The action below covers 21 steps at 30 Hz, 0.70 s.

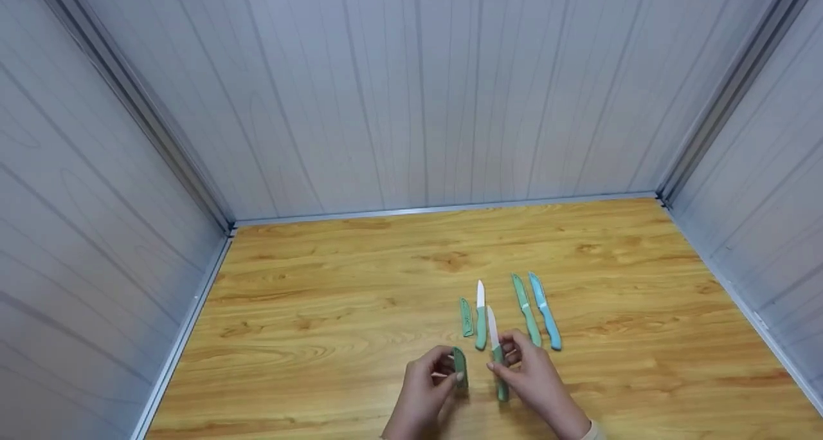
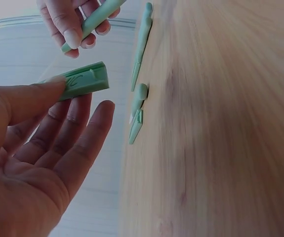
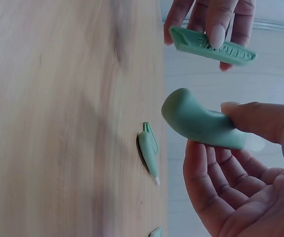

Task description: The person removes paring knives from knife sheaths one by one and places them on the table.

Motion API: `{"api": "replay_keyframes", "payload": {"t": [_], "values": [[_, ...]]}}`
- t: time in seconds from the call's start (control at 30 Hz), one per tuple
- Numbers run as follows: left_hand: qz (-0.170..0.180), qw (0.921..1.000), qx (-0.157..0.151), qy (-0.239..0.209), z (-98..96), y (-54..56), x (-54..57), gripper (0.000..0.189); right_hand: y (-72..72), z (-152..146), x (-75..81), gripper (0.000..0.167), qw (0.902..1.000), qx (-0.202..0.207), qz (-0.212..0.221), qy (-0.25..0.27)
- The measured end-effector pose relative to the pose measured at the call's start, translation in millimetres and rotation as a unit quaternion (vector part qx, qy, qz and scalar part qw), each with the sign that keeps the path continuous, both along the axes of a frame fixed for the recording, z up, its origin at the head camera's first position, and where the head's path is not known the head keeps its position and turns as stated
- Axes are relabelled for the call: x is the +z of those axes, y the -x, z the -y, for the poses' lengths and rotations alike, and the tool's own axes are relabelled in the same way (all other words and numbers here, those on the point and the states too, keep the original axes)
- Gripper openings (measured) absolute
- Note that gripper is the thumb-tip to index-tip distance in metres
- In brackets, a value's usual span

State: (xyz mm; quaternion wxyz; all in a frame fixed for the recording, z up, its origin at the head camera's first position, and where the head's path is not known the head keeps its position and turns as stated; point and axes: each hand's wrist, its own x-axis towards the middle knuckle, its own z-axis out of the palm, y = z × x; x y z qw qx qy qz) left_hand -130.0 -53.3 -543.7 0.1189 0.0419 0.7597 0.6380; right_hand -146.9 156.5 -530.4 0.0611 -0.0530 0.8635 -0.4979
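Between thumb and fingers, my left hand [image 1: 427, 383] pinches a green knife sheath [image 2: 85, 81] with raised lettering. My right hand [image 1: 528, 370] holds a knife by its green handle [image 3: 201, 121], the bare white blade [image 1: 492, 324] pointing away from me. Sheath and knife are side by side with a gap between them, both raised over the table. Just beyond lie a second unsheathed knife [image 1: 481, 327] with a white blade and green handle, and a loose green sheath [image 1: 466, 318] to its left.
Right of these lie a green knife [image 1: 526, 308] and a blue knife [image 1: 544, 311], both with sheaths on, the green one's handle close to my right hand. Pale panel walls [image 1: 411, 105] enclose the wooden table [image 1: 308, 285] at the back and both sides.
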Motion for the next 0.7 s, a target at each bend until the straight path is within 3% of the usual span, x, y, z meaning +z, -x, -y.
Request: {"api": "replay_keyframes", "payload": {"t": [0.2, 0.7], "values": [[0.027, 0.9994, 0.019, -0.007, -0.6, 1.8, 1.3, 0.028, 0.2, 2.3, -2.3, 0.035, 0.9997, 0.001, 0.009, 0.021], [0.003, 0.9992, 0.039, -0.007, -3.1, -0.8, -1.8, 0.029, -1.0, 8.7, -7.8, 0.036, 0.9928, 0.015, 0.046, 0.109]]}}
